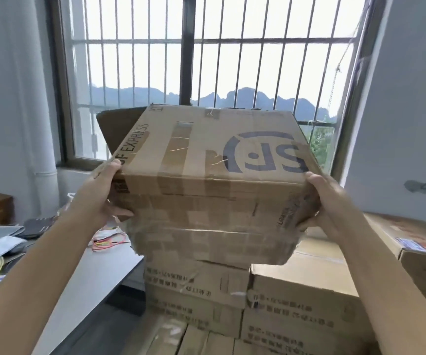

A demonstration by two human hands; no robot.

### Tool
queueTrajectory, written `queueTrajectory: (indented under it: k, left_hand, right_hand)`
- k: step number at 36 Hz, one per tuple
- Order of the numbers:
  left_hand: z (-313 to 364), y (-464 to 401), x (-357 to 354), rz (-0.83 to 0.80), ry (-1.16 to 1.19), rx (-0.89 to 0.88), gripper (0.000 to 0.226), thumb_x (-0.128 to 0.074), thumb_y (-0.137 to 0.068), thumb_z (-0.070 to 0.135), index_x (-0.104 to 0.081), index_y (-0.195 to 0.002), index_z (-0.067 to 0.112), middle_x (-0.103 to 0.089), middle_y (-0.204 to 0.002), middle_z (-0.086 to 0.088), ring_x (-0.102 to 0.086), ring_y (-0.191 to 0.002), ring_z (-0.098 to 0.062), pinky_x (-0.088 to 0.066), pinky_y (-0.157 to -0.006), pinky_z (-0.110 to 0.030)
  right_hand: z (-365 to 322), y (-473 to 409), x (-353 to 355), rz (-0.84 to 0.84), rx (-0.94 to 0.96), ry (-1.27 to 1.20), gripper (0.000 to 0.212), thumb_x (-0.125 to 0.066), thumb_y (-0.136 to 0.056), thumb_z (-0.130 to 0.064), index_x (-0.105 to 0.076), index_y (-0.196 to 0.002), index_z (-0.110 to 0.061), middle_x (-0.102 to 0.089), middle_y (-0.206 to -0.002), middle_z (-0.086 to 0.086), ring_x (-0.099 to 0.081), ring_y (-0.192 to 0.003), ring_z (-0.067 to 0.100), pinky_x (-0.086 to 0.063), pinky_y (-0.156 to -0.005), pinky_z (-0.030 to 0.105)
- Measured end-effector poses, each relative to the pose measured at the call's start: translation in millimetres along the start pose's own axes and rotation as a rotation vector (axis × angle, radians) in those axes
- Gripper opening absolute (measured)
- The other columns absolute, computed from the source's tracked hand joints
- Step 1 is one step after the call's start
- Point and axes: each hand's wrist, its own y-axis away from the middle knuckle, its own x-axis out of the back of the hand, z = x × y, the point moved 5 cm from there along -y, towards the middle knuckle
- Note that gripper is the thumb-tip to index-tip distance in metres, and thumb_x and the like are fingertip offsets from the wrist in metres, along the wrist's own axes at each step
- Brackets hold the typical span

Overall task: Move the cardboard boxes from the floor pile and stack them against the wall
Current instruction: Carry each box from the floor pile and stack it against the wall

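A taped brown cardboard box [206, 160] with a dark printed logo on its top is held up in front of the barred window. My left hand [104, 193] grips its near left corner, thumb on top and fingers underneath. My right hand [324, 203] grips the near right corner the same way. Below the box stands a stack of printed cardboard boxes [296, 303], several layers high. Whether the held box touches the stack is hidden by the box itself.
A long flat box [411, 242] lies on the stack at the right, by the white wall. A grey table [84, 280] at the left carries coloured wires [107, 242], bags and dark items. The window [206, 60] fills the far wall.
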Motion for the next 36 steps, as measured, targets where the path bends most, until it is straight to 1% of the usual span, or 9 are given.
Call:
queueTrajectory:
  k: [3,7,13,17,19,21,26,31,36]
  left_hand:
    - [-11,-71,-17,-0.053,0.008,0.002,0.025,-0.051,-0.094,0.042,-0.06,-0.112,0.029,-0.061,-0.11,-0.006,-0.059,-0.1,-0.028,-0.056,-0.048,-0.053]
    - [-25,-162,-38,-0.102,0.011,0.026,0.02,-0.05,-0.095,0.041,-0.061,-0.107,0.029,-0.061,-0.107,-0.005,-0.059,-0.098,-0.027,-0.056,-0.05,-0.054]
    - [-52,-275,-73,-0.172,-0.004,0.093,0.019,-0.054,-0.092,0.042,-0.061,-0.102,0.027,-0.06,-0.097,-0.006,-0.059,-0.091,-0.028,-0.054,-0.048,-0.053]
    - [-73,-327,-94,-0.2,-0.038,0.133,0.022,-0.052,-0.092,0.042,-0.06,-0.103,0.025,-0.06,-0.099,-0.005,-0.059,-0.086,-0.026,-0.053,-0.053,-0.057]
    - [-80,-350,-103,-0.214,-0.06,0.144,0.019,-0.052,-0.092,0.041,-0.06,-0.1,0.025,-0.061,-0.1,-0.005,-0.058,-0.092,-0.027,-0.054,-0.054,-0.058]
    - [-84,-369,-113,-0.254,-0.105,0.163,0.03,-0.051,-0.093,0.044,-0.058,-0.116,0.025,-0.062,-0.111,-0.006,-0.058,-0.1,-0.028,-0.056,-0.057,-0.059]
    - [-85,-409,-139,-0.317,-0.213,0.213,0.036,-0.045,-0.097,0.047,-0.047,-0.126,0.025,-0.051,-0.124,-0.011,-0.049,-0.117,-0.034,-0.055,-0.063,-0.059]
    - [-89,-443,-157,-0.307,-0.167,0.244,0.022,-0.043,-0.1,0.041,-0.044,-0.12,0.032,-0.051,-0.105,-0.001,-0.051,-0.087,-0.026,-0.051,-0.068,-0.057]
    - [-99,-473,-156,-0.275,-0.152,0.238,0.022,-0.044,-0.099,0.043,-0.045,-0.119,0.034,-0.048,-0.125,-0.005,-0.052,-0.093,-0.031,-0.049,-0.076,-0.059]
  right_hand:
    - [9,-52,-26,0.035,0.004,0.023,0.085,-0.064,-0.064,-0.052,-0.038,-0.142,-0.031,-0.058,-0.126,0.006,-0.059,-0.103,0.034,-0.052,-0.049,0.056]
    - [22,-123,-59,0.099,-0.005,0.025,0.05,-0.055,-0.089,-0.039,-0.044,-0.137,-0.031,-0.06,-0.118,0.005,-0.059,-0.095,0.03,-0.049,-0.058,0.07]
    - [48,-206,-97,0.146,-0.048,0.0,0.054,-0.053,-0.09,-0.039,-0.037,-0.142,-0.037,-0.06,-0.122,0.003,-0.06,-0.095,0.028,-0.043,-0.057,0.077]
    - [66,-254,-111,0.191,-0.109,-0.004,0.05,-0.052,-0.092,-0.038,-0.039,-0.141,-0.031,-0.061,-0.11,0.0,-0.059,-0.086,0.025,-0.044,-0.058,0.076]
    - [70,-275,-117,0.191,-0.139,0.041,0.034,-0.05,-0.093,-0.04,-0.048,-0.126,-0.03,-0.06,-0.101,0.002,-0.058,-0.086,0.03,-0.043,-0.058,0.077]
    - [71,-296,-123,0.171,-0.173,0.078,0.024,-0.047,-0.094,-0.043,-0.05,-0.114,-0.032,-0.058,-0.099,0.005,-0.058,-0.084,0.032,-0.047,-0.046,0.067]
    - [70,-343,-128,0.138,-0.27,0.088,0.03,-0.046,-0.095,-0.047,-0.049,-0.119,-0.029,-0.058,-0.095,0.002,-0.055,-0.083,0.031,-0.04,-0.034,0.065]
    - [75,-388,-136,0.111,-0.292,0.119,0.036,-0.041,-0.097,-0.049,-0.046,-0.126,-0.028,-0.058,-0.096,0.002,-0.054,-0.084,0.034,-0.033,-0.038,0.072]
    - [95,-423,-155,0.086,-0.324,0.09,0.05,-0.045,-0.092,-0.056,-0.042,-0.134,-0.029,-0.051,-0.13,0.014,-0.046,-0.116,0.049,-0.036,-0.043,0.078]
